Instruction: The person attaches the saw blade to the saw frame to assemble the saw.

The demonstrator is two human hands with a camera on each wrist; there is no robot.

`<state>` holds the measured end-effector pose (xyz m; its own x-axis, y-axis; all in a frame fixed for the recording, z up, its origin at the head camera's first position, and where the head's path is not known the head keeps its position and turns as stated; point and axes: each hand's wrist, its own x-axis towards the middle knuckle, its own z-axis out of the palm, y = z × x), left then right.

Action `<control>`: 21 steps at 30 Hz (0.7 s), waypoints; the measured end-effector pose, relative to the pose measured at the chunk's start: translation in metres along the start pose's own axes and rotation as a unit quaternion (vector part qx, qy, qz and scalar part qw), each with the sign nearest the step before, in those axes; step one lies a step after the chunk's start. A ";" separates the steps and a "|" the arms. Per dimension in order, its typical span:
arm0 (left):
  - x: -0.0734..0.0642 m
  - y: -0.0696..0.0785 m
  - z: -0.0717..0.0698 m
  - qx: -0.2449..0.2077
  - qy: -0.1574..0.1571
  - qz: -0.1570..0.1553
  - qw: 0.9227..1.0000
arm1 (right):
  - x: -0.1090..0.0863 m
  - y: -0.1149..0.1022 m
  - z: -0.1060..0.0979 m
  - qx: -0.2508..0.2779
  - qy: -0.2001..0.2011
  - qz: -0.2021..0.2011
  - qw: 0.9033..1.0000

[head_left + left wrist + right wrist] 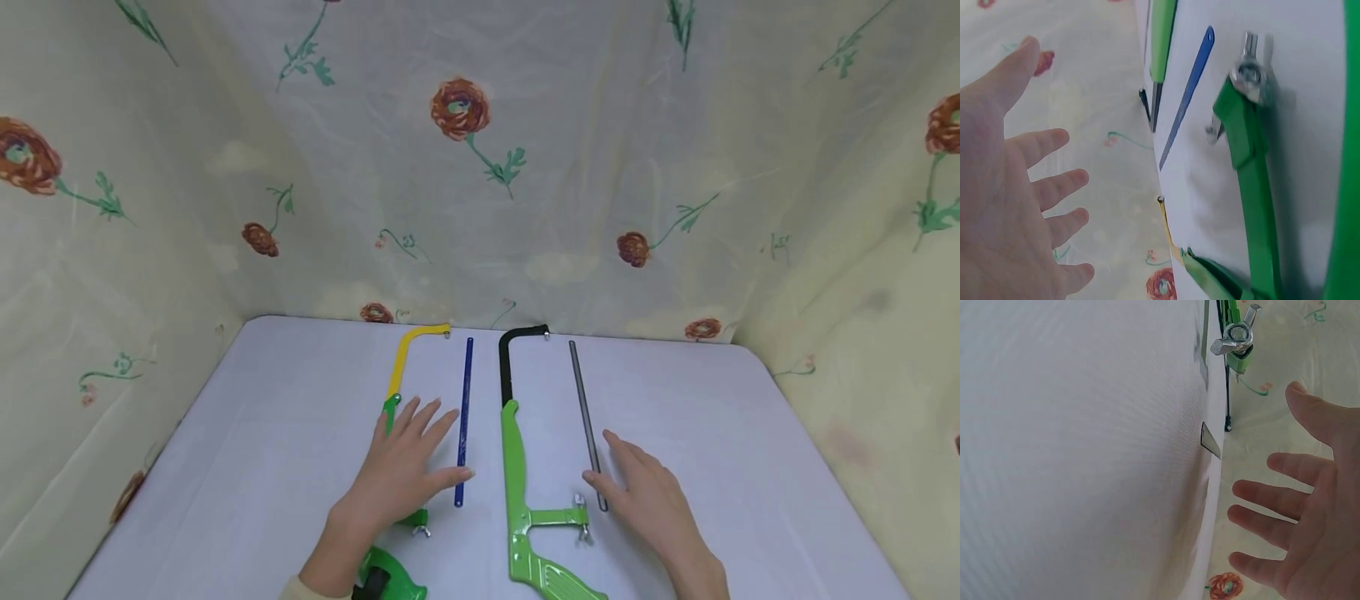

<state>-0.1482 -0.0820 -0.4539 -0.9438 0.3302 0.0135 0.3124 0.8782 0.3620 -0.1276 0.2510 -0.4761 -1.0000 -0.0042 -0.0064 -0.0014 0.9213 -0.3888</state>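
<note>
Fingers spread, my left hand (405, 467) hovers over a hacksaw frame with a yellow bow (397, 367) and dark green handle (393, 575), hiding its middle. A blue hacksaw blade (464, 417) lies just right of that hand. Between my hands lies a second hacksaw frame, black at its bow (506, 367) and light green along its handle (515, 483), with a wing nut (584, 533) on its arm. My right hand (652, 500), fingers extended and holding nothing, is above the lower end of a grey hacksaw blade (587, 412).
A white-covered table (750, 467) carries both frames and both blades. Flower-printed cloth walls (555, 167) rise at its back and on both sides. In the left wrist view, a wing nut (1250, 75) sits on the dark green arm.
</note>
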 end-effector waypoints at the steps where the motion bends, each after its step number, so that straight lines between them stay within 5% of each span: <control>1: 0.000 0.002 0.000 0.002 -0.002 0.002 1.000 | 0.000 0.000 0.000 0.000 0.000 0.000 1.000; 21: 0.005 0.025 0.014 0.011 -0.037 0.032 0.999 | 0.002 -0.006 0.003 -0.007 0.000 -0.006 1.000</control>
<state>-0.1436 -0.0539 -0.4580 -0.9118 0.4092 -0.0335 0.3742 0.8619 0.3421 -0.1292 0.2447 -0.4763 -0.9999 -0.0144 -0.0018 -0.0126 0.9263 -0.3765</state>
